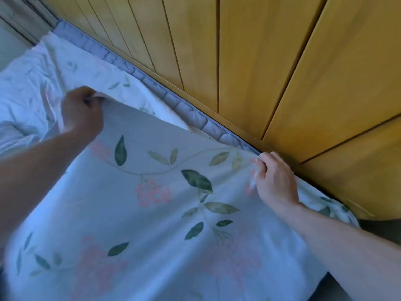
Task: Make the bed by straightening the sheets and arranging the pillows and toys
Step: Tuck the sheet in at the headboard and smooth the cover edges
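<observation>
Left hand [81, 110] and right hand [274, 178] each pinch floral sheet [152, 205] top edge (fingers curled), stretched beside wooden wall [260, 61].

Wall: honey-yellow wooden panelling [260, 61] of vertical planks, filling the upper right.
Trim: a narrow wooden strip [195, 95] along the panelling's foot.
Far left: a pale, blurred window frame or curtain [19, 20]; cannot tell which.

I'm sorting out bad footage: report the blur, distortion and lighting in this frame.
Head view: left hand and its forearm are motion-blurred; right hand is sharper; wide-angle lens fans out the wooden panels; the floral sheet looks bluish, in soft light without glare.
</observation>
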Tool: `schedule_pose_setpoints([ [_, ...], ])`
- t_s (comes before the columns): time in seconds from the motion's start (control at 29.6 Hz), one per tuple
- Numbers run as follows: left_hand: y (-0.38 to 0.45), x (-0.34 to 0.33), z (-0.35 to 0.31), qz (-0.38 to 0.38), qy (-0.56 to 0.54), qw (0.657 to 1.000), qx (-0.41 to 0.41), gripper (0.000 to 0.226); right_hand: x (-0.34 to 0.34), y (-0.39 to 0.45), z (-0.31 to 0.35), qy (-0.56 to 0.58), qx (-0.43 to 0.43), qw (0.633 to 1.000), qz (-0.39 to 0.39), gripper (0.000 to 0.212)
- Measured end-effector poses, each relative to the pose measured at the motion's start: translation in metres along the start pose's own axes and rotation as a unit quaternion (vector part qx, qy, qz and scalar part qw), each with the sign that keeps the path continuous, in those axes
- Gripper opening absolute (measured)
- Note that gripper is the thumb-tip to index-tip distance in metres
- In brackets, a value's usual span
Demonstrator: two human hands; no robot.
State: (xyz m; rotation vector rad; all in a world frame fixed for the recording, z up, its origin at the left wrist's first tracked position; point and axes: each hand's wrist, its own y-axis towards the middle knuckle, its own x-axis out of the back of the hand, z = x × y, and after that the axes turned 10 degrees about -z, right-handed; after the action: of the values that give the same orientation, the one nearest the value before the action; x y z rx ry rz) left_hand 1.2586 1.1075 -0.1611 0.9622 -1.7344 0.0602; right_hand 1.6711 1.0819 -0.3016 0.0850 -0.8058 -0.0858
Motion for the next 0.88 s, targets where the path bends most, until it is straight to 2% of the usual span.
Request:
schedule_pose_setpoints([
  [0.1,-0.004,-0.015,-0.023,0.046,-0.004,0.999,-0.004,0.017,0.004,-0.007,-0.011,-0.018,-0.032,0.999,-0.009,0.028],
  [0.2,-0.025,-0.046,-0.022,0.163,-0.01,0.987,0.011,0.02,-0.003,-0.012,-0.022,-0.032,-0.066,0.997,-0.005,0.023],
  [0.3,-0.065,-0.068,-0.038,0.253,0.005,0.965,-0.067,0.04,-0.006,-0.012,-0.02,0.029,-0.083,0.996,-0.013,0.011],
  [0.34,-0.089,-0.071,-0.047,0.27,-0.022,0.959,-0.086,0.045,-0.003,-0.015,-0.019,0.044,-0.093,0.995,0.0,0.015],
  [0.41,-0.14,-0.072,-0.063,0.303,-0.088,0.942,-0.116,0.045,0.006,-0.025,-0.022,0.073,-0.092,0.993,0.018,0.029],
  [0.51,-0.213,-0.069,-0.073,0.37,-0.115,0.908,-0.163,0.042,0.029,-0.064,-0.031,0.065,-0.066,0.996,0.002,0.025],
  [0.54,-0.235,-0.07,-0.083,0.398,-0.119,0.892,-0.179,0.044,0.044,-0.08,-0.042,0.049,-0.088,0.995,-0.018,0.024],
  [0.61,-0.262,-0.069,-0.094,0.425,-0.093,0.875,-0.21,0.052,0.059,-0.106,-0.058,0.033,-0.189,0.98,-0.056,0.022],
  [0.68,-0.281,-0.074,-0.121,0.427,-0.077,0.866,-0.247,0.06,0.08,-0.125,-0.082,0.017,-0.318,0.94,-0.119,0.023],
  [0.74,-0.282,-0.083,-0.142,0.429,-0.069,0.866,-0.248,0.064,0.093,-0.126,-0.1,0.024,-0.411,0.896,-0.168,0.032],
  [0.81,-0.274,-0.097,-0.16,0.436,-0.027,0.864,-0.25,0.065,0.105,-0.119,-0.117,0.009,-0.467,0.869,-0.161,0.048],
  [0.88,-0.263,-0.11,-0.168,0.436,0.051,0.858,-0.267,0.059,0.111,-0.109,-0.131,-0.022,-0.478,0.872,-0.104,0.055],
])
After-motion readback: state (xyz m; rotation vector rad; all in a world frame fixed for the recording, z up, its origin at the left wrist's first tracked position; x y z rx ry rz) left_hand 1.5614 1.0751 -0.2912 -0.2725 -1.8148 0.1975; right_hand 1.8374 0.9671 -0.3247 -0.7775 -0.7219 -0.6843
